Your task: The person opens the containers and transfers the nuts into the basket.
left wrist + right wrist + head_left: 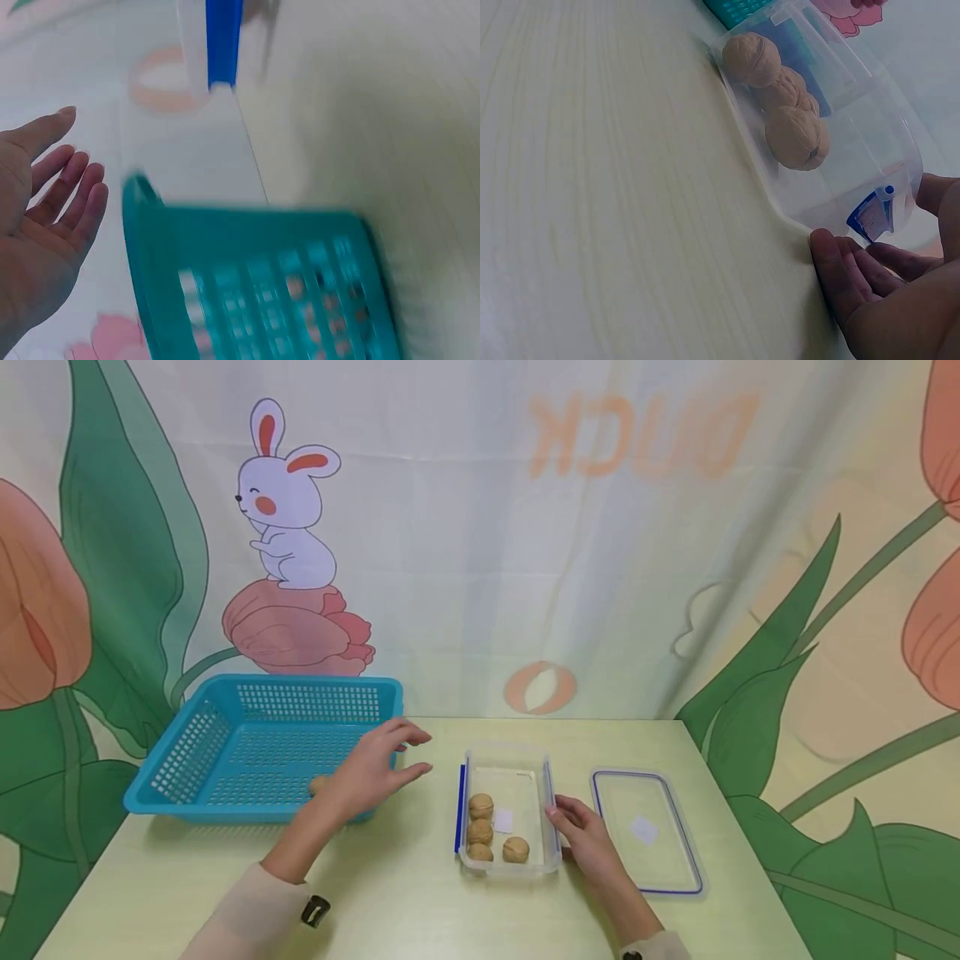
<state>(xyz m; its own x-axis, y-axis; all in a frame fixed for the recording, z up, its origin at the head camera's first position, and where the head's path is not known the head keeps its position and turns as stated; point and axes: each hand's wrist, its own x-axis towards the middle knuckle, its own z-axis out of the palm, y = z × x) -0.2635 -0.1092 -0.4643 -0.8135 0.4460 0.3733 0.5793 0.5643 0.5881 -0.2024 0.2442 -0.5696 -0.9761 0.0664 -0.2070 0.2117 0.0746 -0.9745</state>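
A clear plastic box (506, 867) stands on the table with several walnuts (515, 849) inside, gathered at its near end. My right hand (592, 852) holds the box's right side, its thumb at the rim and other fingers along the outer wall. In the right wrist view, fingertips (823, 244) meet the wall beside a blue-edged flap (874, 214). My left hand (375, 764) hovers over the right edge of the blue basket (262, 812), thumb and fingers spread apart and holding nothing. A walnut (318, 785) in the basket is partly hidden by the left forearm.
A clear lid (701, 868) with a blue seal lies right of the box, beyond my right hand. Behind the table (420, 902) hangs a printed curtain (450, 568). A blue flap (461, 810) hangs along the box's left side.
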